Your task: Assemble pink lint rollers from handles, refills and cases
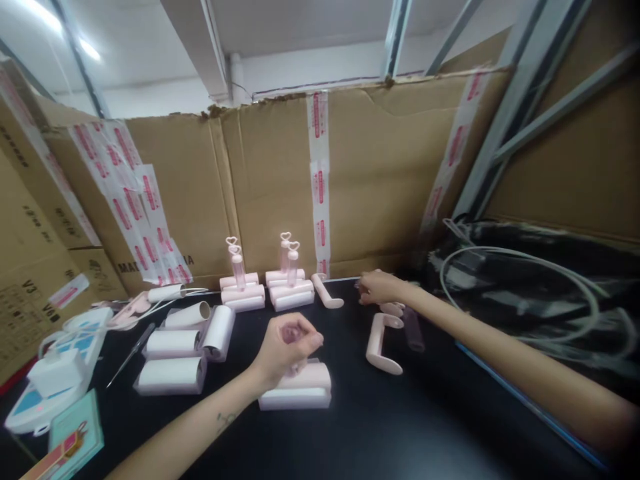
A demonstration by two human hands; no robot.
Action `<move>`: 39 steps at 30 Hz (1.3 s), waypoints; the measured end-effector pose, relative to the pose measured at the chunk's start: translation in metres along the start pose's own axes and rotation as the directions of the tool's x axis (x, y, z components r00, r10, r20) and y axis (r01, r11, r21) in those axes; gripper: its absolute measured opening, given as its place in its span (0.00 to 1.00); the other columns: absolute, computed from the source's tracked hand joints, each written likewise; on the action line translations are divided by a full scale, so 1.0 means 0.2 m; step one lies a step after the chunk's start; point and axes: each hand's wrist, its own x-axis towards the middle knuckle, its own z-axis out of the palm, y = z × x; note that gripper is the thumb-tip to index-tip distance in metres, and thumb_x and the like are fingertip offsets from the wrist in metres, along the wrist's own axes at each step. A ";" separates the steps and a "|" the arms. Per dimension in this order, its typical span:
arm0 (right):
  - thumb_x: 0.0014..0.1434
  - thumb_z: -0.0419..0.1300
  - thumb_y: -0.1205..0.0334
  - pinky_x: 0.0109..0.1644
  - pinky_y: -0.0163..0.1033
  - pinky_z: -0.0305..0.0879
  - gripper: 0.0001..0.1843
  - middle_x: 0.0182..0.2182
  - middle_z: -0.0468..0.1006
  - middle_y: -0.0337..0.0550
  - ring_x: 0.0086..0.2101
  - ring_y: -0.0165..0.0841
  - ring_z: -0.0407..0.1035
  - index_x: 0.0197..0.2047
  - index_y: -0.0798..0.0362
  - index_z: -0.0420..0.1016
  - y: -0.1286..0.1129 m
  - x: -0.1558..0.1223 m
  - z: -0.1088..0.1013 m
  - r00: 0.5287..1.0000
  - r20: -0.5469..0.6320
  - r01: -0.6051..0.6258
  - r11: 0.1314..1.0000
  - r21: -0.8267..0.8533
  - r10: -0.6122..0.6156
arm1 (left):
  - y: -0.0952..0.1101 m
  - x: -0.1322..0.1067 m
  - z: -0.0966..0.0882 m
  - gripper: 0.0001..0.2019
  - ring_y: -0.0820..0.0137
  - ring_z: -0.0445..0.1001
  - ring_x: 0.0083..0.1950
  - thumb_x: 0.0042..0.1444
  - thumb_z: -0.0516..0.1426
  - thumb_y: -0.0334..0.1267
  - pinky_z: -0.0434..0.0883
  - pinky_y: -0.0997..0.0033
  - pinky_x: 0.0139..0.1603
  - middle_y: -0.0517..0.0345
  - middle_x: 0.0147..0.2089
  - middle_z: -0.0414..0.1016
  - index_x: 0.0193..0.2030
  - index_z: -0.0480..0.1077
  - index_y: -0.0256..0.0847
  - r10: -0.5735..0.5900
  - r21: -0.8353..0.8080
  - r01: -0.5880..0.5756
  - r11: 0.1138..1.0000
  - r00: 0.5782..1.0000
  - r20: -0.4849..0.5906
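Note:
My left hand (289,347) is closed around a small clear pink tube (299,367), mostly hidden by the fingers, just above a pink and white lint roller (303,390). Far across the table, my right hand (383,288) has its fingers bent down and together; whatever is in them is too small to make out. Under the right forearm lie a pale pink angled handle (383,343) and a dark translucent piece (414,330). Another pink handle (327,292) lies left of that hand. Behind, clear tubes with heart tops (293,260) stand on pink and white rollers (293,293).
White paper rolls in translucent covers (170,373) lie at the left, beside a thin metal tool (131,355). A power strip (60,373) and a teal box (77,433) are at the left edge. Cardboard (270,193) walls the back; coiled white cable (520,250) lies at right.

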 end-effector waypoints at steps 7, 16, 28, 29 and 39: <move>0.54 0.57 0.43 0.35 0.37 0.64 0.22 0.31 0.75 0.43 0.33 0.34 0.70 0.38 0.55 0.68 -0.43 -0.16 -0.17 0.940 -0.224 0.342 0.689 0.639 -0.258 | -0.03 0.03 -0.03 0.35 0.79 0.50 0.08 0.49 0.43 0.67 0.55 0.78 0.11 0.67 0.06 0.50 0.17 0.67 0.35 -0.094 -0.210 0.102 0.972 0.994 0.050; 0.61 0.53 0.52 0.41 0.38 0.65 0.18 0.37 0.75 0.45 0.36 0.33 0.69 0.48 0.55 0.72 -0.87 -0.35 -0.35 0.823 -0.179 0.538 0.639 0.550 -0.539 | 0.01 0.02 -0.02 0.38 0.79 0.49 0.09 0.44 0.39 0.72 0.49 0.77 0.11 0.66 0.07 0.51 0.17 0.67 0.35 -0.194 -0.185 0.194 0.963 0.981 0.020; 0.58 0.54 0.45 0.15 0.28 0.61 0.21 0.22 0.71 0.38 0.16 0.24 0.64 0.31 0.56 0.70 -0.98 -0.37 -0.23 0.920 -0.097 0.266 0.425 0.865 -0.379 | -0.06 0.04 -0.04 0.41 0.79 0.53 0.08 0.37 0.44 0.76 0.47 0.79 0.07 0.57 0.15 0.71 0.34 0.68 0.35 -0.008 -0.279 0.053 0.959 0.987 0.161; 0.58 0.54 0.45 0.14 0.28 0.61 0.21 0.19 0.70 0.36 0.15 0.24 0.64 0.29 0.56 0.69 -0.99 -0.37 -0.24 0.922 -0.085 0.262 0.447 0.855 -0.378 | -0.07 0.04 -0.05 0.41 0.80 0.51 0.08 0.36 0.45 0.76 0.46 0.80 0.07 0.58 0.16 0.71 0.35 0.67 0.36 0.009 -0.291 0.039 0.956 0.987 0.163; 0.61 0.52 0.48 0.20 0.32 0.67 0.19 0.20 0.74 0.38 0.17 0.29 0.70 0.30 0.56 0.69 -0.97 -0.35 -0.22 0.911 -0.095 0.291 0.464 0.837 -0.400 | -0.14 0.03 -0.08 0.40 0.84 0.45 0.09 0.33 0.50 0.76 0.45 0.82 0.08 0.63 0.15 0.67 0.33 0.67 0.36 0.054 -0.277 -0.009 0.961 0.986 0.156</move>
